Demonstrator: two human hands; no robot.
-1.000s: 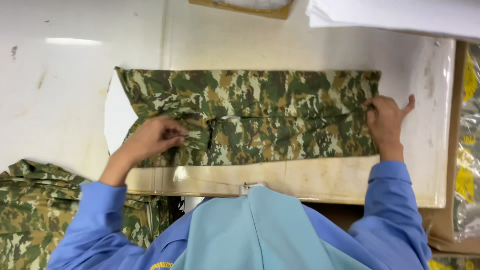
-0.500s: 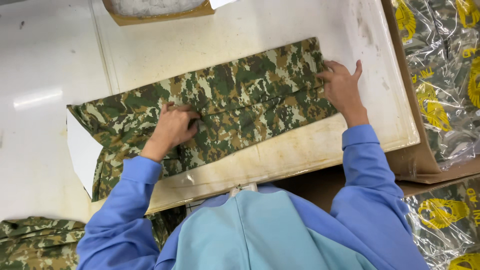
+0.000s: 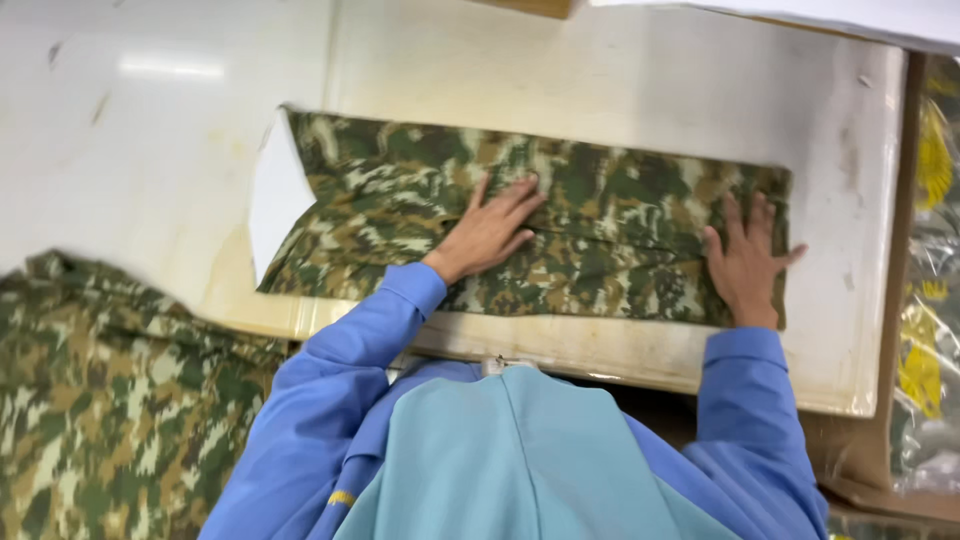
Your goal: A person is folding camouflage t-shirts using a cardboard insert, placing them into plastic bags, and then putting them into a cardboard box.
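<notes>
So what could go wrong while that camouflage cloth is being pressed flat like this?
The folded camouflage garment lies close to the near edge of the white board, so a push could slide it off. The white card sticks out at one end and may slip out. Both the left hand and right hand lie flat, so creases could get pressed in.

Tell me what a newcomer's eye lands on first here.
A folded camouflage garment lies flat on the white table, mid-frame. The left hand presses its middle and the right hand its right end, both flat. More camouflage cloth is heaped at lower left.
</notes>
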